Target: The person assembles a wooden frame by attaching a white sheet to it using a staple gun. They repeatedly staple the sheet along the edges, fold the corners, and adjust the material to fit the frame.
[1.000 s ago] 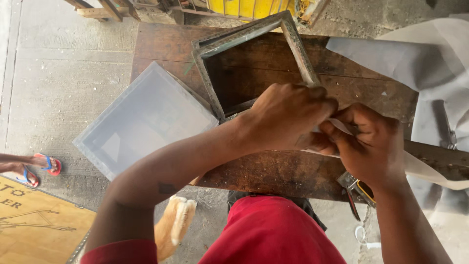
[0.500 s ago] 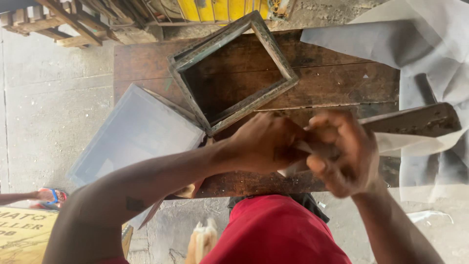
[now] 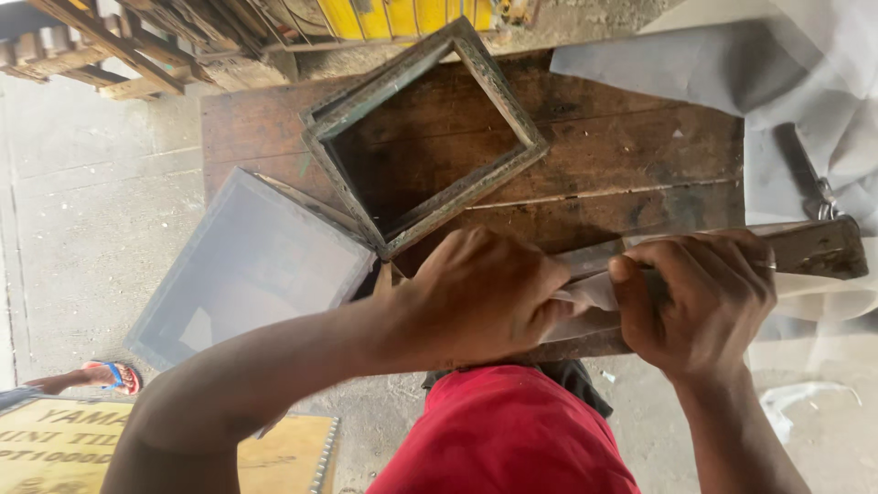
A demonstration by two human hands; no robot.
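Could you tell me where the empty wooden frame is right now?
In the head view, the empty wooden frame lies on the wooden table, just beyond the left hand, beside the mesh screen.

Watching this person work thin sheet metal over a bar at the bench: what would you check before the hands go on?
1. Left hand on the grey sheet strip: ok, fingers pinch it.
2. Right hand on the strip and the long wooden bar: ok, wrapped over both.
3. Bar resting on the wooden bench: ok.
4. Open metal frame away from the hands: ok, apart.
5. Grey sheet panel steady: not ok, it overhangs the bench edge.
6. Fingertips away from the strip's edge: cannot tell, hidden.
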